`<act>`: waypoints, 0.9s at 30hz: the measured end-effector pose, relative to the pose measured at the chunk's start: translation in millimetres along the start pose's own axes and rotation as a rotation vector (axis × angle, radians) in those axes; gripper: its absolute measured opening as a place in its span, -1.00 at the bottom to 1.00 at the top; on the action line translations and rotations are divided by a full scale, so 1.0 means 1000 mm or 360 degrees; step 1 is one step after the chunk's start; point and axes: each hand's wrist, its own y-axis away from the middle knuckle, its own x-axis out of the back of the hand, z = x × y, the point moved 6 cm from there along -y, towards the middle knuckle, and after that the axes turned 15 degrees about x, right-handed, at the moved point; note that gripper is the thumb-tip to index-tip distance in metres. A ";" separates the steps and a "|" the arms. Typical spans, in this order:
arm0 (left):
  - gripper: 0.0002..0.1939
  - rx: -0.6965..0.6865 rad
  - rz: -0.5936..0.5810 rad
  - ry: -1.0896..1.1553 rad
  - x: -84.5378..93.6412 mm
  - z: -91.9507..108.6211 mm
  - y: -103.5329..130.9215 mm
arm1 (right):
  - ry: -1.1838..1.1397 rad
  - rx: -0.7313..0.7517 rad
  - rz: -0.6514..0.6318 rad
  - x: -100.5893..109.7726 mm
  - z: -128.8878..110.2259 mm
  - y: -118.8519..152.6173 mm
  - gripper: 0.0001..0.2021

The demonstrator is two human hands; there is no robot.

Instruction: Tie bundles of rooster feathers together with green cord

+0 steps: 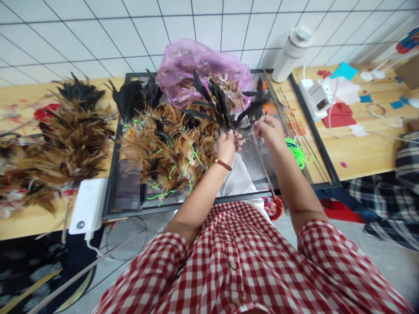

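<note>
My left hand [227, 146], with a beaded bracelet at its wrist, is closed around the lower ends of a bunch of long black feathers [221, 107] that fan upward. Just to its right, my right hand [270, 131] has thumb and fingers pinched together at the base of a dark feather [259, 102]; the exact grip is small and partly blurred. Left of my hands lies a heap of brown feathers [176, 148] with bright green ties. Behind them, an open pink plastic bag [178, 89] holds loose brown feathers. More black feathers [129, 98] lie at the heap's back left.
A black-framed tray [209, 199] lies under the work. A phone [127, 187], green cord [296, 152] and thin sticks [296, 124] lie on it. A white bottle [293, 54] stands behind; a power bank [87, 205] overhangs the left edge. A person's plaid sleeve [407, 157] shows right.
</note>
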 end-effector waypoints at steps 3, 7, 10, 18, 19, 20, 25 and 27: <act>-0.72 0.0035 -0.0047 0.0050 -0.001 -0.001 0.002 | 0.0360 0.0096 0.0036 0.021 0.002 -0.005 -0.68; -0.71 0.0170 -0.0308 0.0055 -0.010 -0.006 0.009 | 0.0003 0.0131 -0.0416 0.003 -0.015 0.008 -0.52; -0.67 0.0438 -0.0737 -0.0037 -0.023 -0.016 0.018 | -0.0647 -0.0078 -0.0973 -0.028 -0.029 0.029 -0.42; -0.76 0.0704 -0.1107 -0.0072 -0.031 -0.019 0.037 | -0.0960 -0.0338 -0.0722 -0.031 -0.025 0.032 -0.52; -0.80 0.0648 -0.1087 -0.0065 -0.031 -0.018 0.036 | -0.0926 -0.0321 -0.0657 -0.031 -0.026 0.032 -0.55; -0.83 0.0579 -0.1029 -0.0068 -0.031 -0.018 0.034 | -0.0884 -0.0298 -0.0604 -0.033 -0.028 0.031 -0.56; -0.82 0.0231 -0.0497 -0.0197 -0.024 -0.018 0.019 | -0.0797 -0.0262 -0.0479 -0.043 -0.035 0.033 -0.54; -0.81 0.0173 -0.0433 -0.0150 -0.023 -0.017 0.017 | -0.0905 -0.0258 -0.0506 -0.042 -0.035 0.034 -0.58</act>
